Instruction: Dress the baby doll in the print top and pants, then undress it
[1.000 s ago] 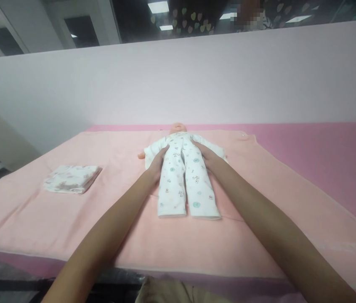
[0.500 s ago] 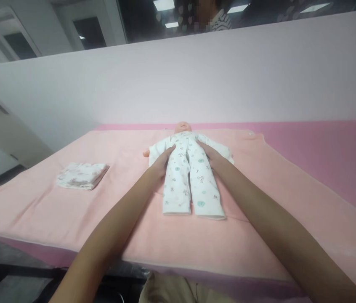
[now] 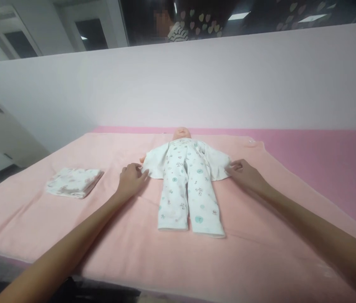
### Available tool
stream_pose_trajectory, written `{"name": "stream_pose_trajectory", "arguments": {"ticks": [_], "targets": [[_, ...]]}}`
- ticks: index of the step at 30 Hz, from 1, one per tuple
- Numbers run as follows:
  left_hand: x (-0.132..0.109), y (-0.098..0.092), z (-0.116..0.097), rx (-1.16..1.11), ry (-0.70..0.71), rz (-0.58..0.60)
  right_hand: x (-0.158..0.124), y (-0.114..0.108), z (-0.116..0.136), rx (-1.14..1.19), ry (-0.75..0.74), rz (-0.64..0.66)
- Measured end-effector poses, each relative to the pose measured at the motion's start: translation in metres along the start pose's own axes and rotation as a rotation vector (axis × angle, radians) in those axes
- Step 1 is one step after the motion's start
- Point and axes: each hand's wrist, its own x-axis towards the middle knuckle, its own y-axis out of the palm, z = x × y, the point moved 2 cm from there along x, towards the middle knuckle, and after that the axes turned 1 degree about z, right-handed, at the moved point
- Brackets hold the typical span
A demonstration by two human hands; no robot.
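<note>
A baby doll (image 3: 181,134) lies on its back on a peach blanket (image 3: 140,248), its head toward the wall. Patterned white baby trousers (image 3: 174,198) are spread over its front, both legs pointing toward me. From under them a plain-looking white baby top (image 3: 156,163) fans out to both sides. My left hand (image 3: 130,181) pinches the top's edge on the left, close to the doll's small hand (image 3: 142,160). On the right, my right hand (image 3: 245,174) has its fingers closed on the opposite edge of the top. The doll's legs are hidden.
A folded printed cloth (image 3: 74,182) rests on the blanket at the left. Pink surface (image 3: 317,164) shows beyond the blanket on the right. A white wall (image 3: 216,84) rises behind, with a dark window above it where a person in a striped garment (image 3: 178,33) appears.
Both hands have moved outward from the sides of the trousers to the edges of the white top. The top now spreads wider and flatter. The view has shifted slightly.
</note>
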Motion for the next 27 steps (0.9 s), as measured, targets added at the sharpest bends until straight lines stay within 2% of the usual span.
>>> {"name": "stream_pose_trajectory", "arguments": {"ticks": [4, 9, 13, 17, 19, 22, 25, 27], "targets": [[0.007, -0.002, -0.007, 0.301, -0.013, 0.077, 0.0, 0.002, -0.019, -0.257, -0.035, 0.05], [0.013, -0.006, -0.017, 0.431, -0.017, 0.136, 0.009, 0.008, -0.02, -0.333, -0.017, 0.031], [0.014, -0.01, -0.014, 0.355, -0.047, 0.182, 0.013, 0.008, -0.019, -0.342, 0.034, 0.036], [0.012, -0.013, -0.007, 0.106, -0.083, 0.164, 0.018, 0.004, -0.015, -0.324, 0.028, 0.111], [0.01, -0.017, -0.006, -0.116, -0.108, 0.15, 0.021, -0.002, -0.01, -0.196, 0.036, 0.218], [0.011, -0.025, -0.017, -0.379, -0.06, 0.093, 0.023, -0.013, 0.012, 0.249, 0.013, 0.316], [0.02, -0.025, -0.049, -0.512, 0.081, 0.048, 0.023, -0.014, 0.053, 0.592, -0.147, 0.294], [0.028, -0.013, -0.078, -0.594, 0.161, 0.061, 0.02, 0.0, 0.086, 0.581, -0.241, 0.282]]}}
